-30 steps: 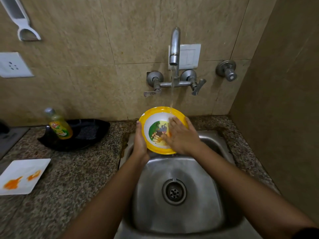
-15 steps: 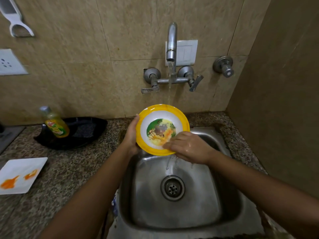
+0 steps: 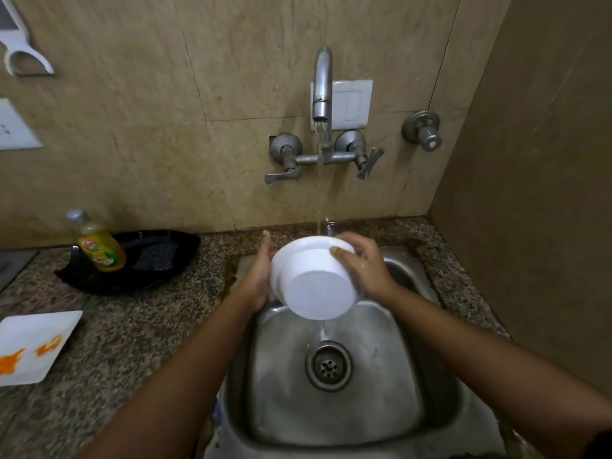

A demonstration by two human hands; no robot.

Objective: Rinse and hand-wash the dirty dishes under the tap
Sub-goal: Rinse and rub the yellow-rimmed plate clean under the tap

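Note:
I hold a bowl over the steel sink, its white underside turned toward me and its inside hidden. My left hand grips its left rim and my right hand holds its right side, fingers over the top edge. The tap runs, and its stream lands at the bowl's far rim. Water pours off the bowl's lower edge toward the drain.
On the granite counter to the left lies a white square plate with orange smears. Behind it a yellow dish soap bottle leans in a black tray. A brown side wall closes in on the right.
The bowl has been flipped: its yellow rim and picture faced me before, now the white bottom does. My right hand moved from rubbing the inside to holding the outside.

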